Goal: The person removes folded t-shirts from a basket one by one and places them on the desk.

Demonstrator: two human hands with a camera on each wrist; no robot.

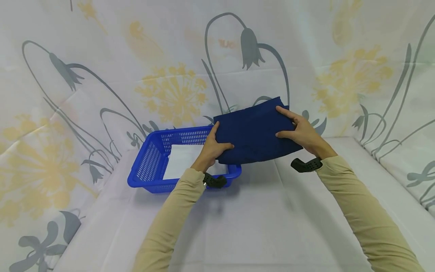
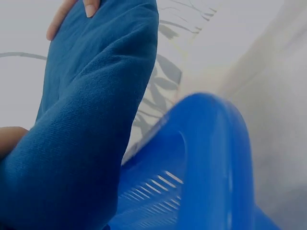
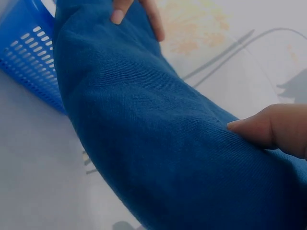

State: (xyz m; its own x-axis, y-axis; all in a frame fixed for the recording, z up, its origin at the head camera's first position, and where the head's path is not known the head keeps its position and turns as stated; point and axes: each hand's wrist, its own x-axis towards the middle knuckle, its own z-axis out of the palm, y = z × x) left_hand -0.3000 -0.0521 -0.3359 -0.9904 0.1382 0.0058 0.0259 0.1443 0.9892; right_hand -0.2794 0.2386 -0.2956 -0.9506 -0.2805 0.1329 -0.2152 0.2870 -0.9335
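A folded navy-blue cloth (image 1: pixel 253 132) is held up in the air between both hands, tilted with its right end higher. My left hand (image 1: pixel 211 150) grips its left end, thumb lying across the near face. At the right end my right hand (image 1: pixel 302 134) holds it, thumb and forefinger showing on the near face. The other fingers are hidden behind the fabric. In the right wrist view the cloth (image 3: pixel 129 115) sags in soft folds and shows a fine ribbed weave. Its left end overlaps the right side of a blue plastic basket (image 1: pixel 142 166) in the head view.
Inside the basket lies a flat white folded cloth (image 1: pixel 181 160). The basket stands left of centre on a white-covered table (image 1: pixel 258 226). A white curtain with grey and yellow flowers (image 1: pixel 176 94) rises behind and at both sides. Each wrist wears a black strap (image 1: pixel 214 180).
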